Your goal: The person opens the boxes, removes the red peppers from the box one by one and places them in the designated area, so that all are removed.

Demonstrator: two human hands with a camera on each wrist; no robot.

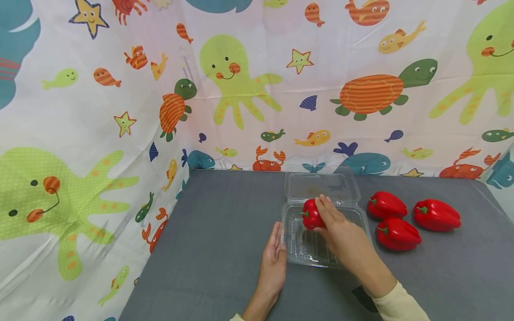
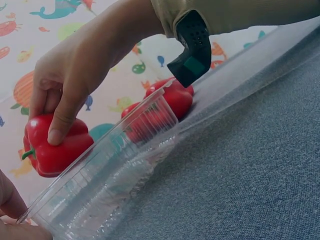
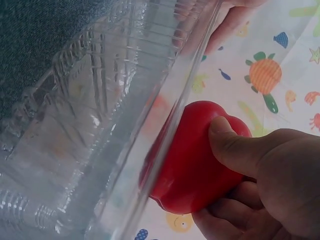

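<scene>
Between the thumb and fingers of my right hand (image 1: 346, 240) is a red bell pepper (image 1: 311, 215) with a green stem. It is held over a clear plastic clamshell container (image 1: 297, 255), whose lid (image 1: 321, 186) lies folded back. In the right wrist view, the thumb presses the side of the pepper (image 3: 192, 160), and the container's rim crosses in front of it. My left hand (image 1: 274, 263) stands along the container's left side, fingers straight and at the rim. Only part of the left hand (image 2: 10, 200) shows in the left wrist view.
Three more red bell peppers lie right of the container: a rear one (image 1: 387, 206), a front one (image 1: 398, 234) and a right one (image 1: 437, 216). A grey cloth (image 1: 225, 214) covers the table. Behind and to the left hangs a sea-animal curtain (image 1: 249, 147).
</scene>
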